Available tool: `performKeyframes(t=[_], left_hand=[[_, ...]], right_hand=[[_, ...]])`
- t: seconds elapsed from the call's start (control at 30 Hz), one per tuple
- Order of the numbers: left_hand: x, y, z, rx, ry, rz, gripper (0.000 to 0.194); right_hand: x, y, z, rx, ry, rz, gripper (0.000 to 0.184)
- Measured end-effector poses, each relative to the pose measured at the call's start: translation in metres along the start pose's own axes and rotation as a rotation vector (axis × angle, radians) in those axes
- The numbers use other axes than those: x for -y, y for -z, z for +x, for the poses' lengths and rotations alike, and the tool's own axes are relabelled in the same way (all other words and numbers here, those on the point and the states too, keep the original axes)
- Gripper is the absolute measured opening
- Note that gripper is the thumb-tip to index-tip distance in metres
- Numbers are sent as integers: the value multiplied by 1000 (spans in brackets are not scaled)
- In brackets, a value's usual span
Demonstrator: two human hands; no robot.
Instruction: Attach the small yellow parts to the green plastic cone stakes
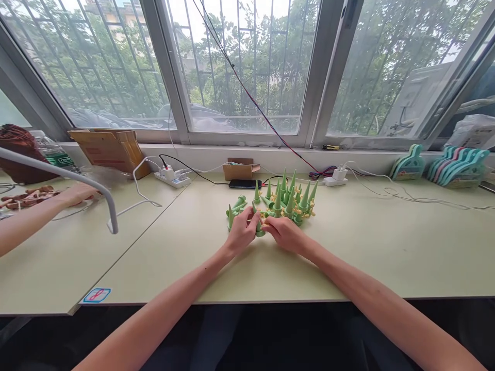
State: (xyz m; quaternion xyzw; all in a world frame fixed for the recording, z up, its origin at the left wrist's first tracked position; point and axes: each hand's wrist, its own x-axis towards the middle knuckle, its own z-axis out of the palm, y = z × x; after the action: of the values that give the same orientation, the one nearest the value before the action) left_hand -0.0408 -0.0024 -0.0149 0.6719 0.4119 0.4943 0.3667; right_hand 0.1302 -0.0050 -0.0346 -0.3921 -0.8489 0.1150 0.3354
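My left hand is closed around a green plastic cone, which stands point up on the table with its wide base low. From the other side my right hand pinches at the cone with thumb and forefinger. A small yellow piece shows at those fingertips, partly hidden. Just behind both hands stands a cluster of similar green cones, many upright, with small yellow parts on them. A few more green pieces lie on their sides behind my left hand.
Behind the cones lie a black phone and an open small carton. Power strips and cables run along the window. Hangers stand at right. At left, another person's arm reaches past a grey curved bar.
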Motion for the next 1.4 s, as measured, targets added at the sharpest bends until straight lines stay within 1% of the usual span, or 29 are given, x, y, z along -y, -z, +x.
performKeyframes(t=[0.07, 0.13, 0.4, 0.57, 0.7, 0.77, 0.83, 0.93, 1.0, 1.07, 1.17, 1.23, 1.3, 1.4], left_hand=[[2, 0, -1, 74, 2, 10, 30], [1, 0, -3, 113, -12, 29, 31], [-7, -2, -9, 124, -135, 76, 33], [-6, -1, -10, 140, -185, 82, 33], [-5, 0, -10, 156, -219, 55, 39], [-5, 1, -8, 146, -200, 12, 42], [-4, 1, -6, 93, -152, -22, 43], [-4, 2, -2, 2, -66, 2, 37], [-4, 2, -1, -15, -30, 31, 33], [-6, 2, 0, 25, 21, 10, 33], [-11, 1, -2, 176, 157, -129, 35], [-15, 1, -4, 258, 204, -223, 36], [-17, 1, -5, 295, 194, -275, 36], [-15, 3, -6, 322, 149, -284, 36]], right_hand=[[0, -1, 0, -10, -32, -5, 35], [0, -2, -1, -23, -60, 18, 38], [3, -7, 2, -117, -128, 170, 49], [4, -6, 5, -100, -189, 219, 55], [5, -6, 6, -118, -232, 240, 56], [6, -6, 6, -152, -240, 239, 56], [7, -6, 6, -190, -227, 230, 54], [9, -4, 5, -232, -191, 210, 53], [11, -1, 5, -255, -180, 204, 52], [13, 2, 4, -274, -174, 209, 51], [14, 5, 4, -282, -147, 211, 49], [14, 5, 3, -281, -132, 215, 48], [13, 5, 3, -277, -129, 218, 47], [12, 3, 2, -275, -130, 225, 46]])
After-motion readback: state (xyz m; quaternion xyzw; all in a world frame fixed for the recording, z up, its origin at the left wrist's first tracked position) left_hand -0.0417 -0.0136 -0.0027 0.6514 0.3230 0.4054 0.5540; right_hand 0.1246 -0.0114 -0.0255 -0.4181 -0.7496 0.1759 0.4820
